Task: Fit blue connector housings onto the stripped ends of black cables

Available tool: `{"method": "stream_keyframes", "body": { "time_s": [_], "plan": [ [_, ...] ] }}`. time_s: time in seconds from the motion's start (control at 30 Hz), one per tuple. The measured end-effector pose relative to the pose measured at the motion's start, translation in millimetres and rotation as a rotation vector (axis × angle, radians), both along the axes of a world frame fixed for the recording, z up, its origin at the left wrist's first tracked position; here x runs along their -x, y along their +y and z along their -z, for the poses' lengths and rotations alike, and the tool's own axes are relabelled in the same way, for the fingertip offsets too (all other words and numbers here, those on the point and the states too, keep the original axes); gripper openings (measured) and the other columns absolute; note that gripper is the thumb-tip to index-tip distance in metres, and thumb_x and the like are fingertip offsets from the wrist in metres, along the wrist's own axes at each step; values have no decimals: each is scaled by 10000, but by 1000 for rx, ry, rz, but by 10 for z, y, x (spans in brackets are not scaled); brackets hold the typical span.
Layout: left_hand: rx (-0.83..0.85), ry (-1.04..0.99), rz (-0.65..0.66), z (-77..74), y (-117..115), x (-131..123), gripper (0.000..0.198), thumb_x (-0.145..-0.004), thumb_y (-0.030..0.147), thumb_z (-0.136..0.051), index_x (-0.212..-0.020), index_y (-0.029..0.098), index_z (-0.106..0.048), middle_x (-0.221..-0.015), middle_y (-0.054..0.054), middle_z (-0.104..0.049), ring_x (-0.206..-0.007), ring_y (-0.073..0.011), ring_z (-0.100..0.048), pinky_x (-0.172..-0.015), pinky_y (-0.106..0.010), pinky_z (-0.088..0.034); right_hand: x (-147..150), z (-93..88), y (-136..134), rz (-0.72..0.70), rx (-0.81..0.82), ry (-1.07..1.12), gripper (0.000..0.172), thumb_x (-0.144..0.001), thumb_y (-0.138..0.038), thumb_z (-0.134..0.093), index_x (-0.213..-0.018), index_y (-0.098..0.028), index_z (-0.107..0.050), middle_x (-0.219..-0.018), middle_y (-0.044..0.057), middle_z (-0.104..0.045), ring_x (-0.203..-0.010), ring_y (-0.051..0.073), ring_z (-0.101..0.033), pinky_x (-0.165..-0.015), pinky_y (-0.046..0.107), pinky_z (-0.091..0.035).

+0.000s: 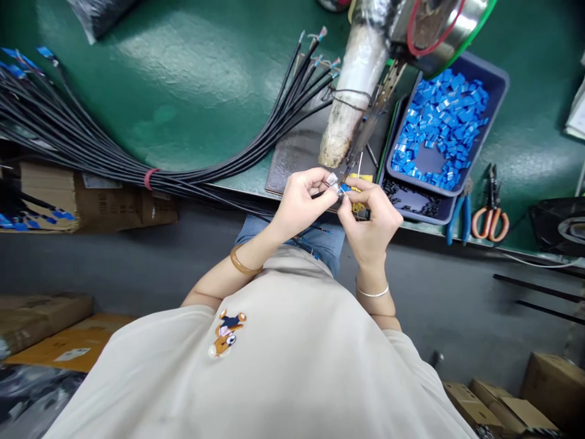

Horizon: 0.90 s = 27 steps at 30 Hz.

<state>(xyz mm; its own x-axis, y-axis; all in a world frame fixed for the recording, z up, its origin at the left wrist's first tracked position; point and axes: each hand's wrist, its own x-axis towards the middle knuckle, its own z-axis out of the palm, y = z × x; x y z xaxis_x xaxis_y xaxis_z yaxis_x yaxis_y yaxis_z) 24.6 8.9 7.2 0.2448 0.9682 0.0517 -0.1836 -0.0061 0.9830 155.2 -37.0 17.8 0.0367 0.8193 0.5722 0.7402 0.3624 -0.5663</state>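
My left hand (304,201) is closed in a pinch on the end of a black cable, near a small whitish piece (333,180) at its fingertips. Facing it, my right hand (371,213) pinches a small blue connector (345,188). The fingertips of both hands nearly meet at the bench's front edge, below the tip of a wrapped, tapered tube (333,149). Fingers partly hide the cable end and the connector, so I cannot tell whether they are joined. Something yellow (360,180) shows behind my right fingers.
A bundle of black cables (201,177), tied with a red band (148,178), crosses the green bench (183,67). A bin (501,85) of blue connectors overlaps another with small black parts (414,201). Blue-handled pliers (459,216) and orange-handled pliers (490,213) lie right. A cardboard box (114,204) stands left.
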Motion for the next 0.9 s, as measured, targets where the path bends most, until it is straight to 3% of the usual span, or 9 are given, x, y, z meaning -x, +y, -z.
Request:
{"method": "stream_keyframes", "body": {
  "time_s": [0.7,0.9],
  "plan": [
    [46,59,10,-68,-4,26,77,-719,69,-590,-679,128,-562,-586,53,-462,-529,-23,-406,-500,-144,-338,4,-46,-4,-10,12,-25,150,-806,-78,-613,-776,-219,-573,-984,28,-745,-944,162,-721,-834,297,-574],
    [59,113,30,-73,-10,53,117,-697,29,-578,-654,134,-546,-575,56,-448,-527,-25,-394,-502,-153,-318,4,-26,-23,-24,6,-47,174,-785,-63,-617,-772,-222,-547,-980,19,-747,-935,157,-727,-771,269,-574]
  ]
}}
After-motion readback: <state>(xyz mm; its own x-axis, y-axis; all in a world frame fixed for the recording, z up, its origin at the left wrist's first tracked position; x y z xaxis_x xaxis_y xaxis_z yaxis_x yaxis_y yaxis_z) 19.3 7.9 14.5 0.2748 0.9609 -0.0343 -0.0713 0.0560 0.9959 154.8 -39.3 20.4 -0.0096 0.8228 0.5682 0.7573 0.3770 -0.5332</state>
